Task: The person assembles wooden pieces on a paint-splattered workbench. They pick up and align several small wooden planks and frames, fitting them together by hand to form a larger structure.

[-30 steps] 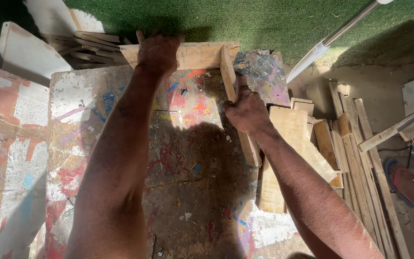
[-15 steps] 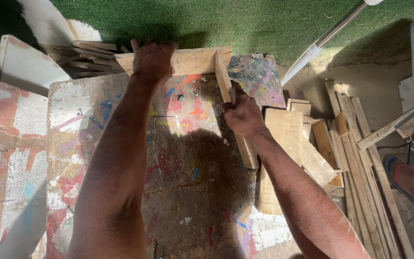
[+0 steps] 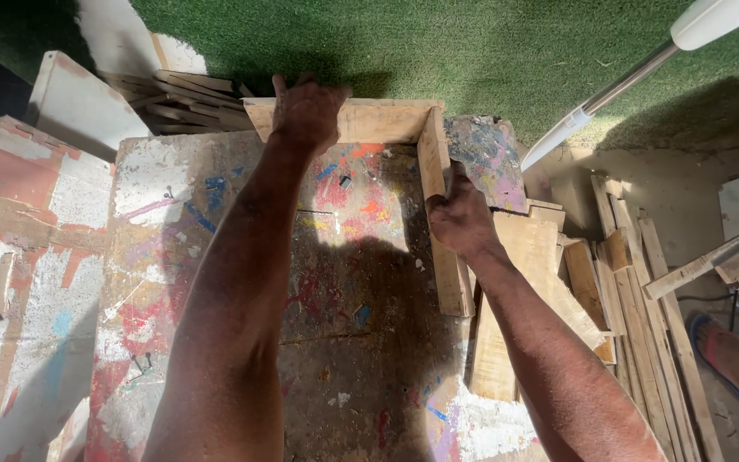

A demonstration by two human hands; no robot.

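Left hand (image 3: 305, 111) is gripping the far plank (image 3: 369, 121); right hand (image 3: 459, 218) is clasping the side plank (image 3: 448, 274), forming a corner on the paint-spattered bench (image 3: 215, 282).

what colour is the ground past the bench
Green, like artificial turf, seen in the head view beyond the wooden frame.

No packages, labels, signs or screens visible anywhere here.

Paint-splattered worn table top (image 3: 215, 282) mostly open between the arms; L-shaped pale wooden slat frame (image 3: 387, 121) walls its far and right edges. Loose wood planks (image 3: 635, 291) crowd the right floor.
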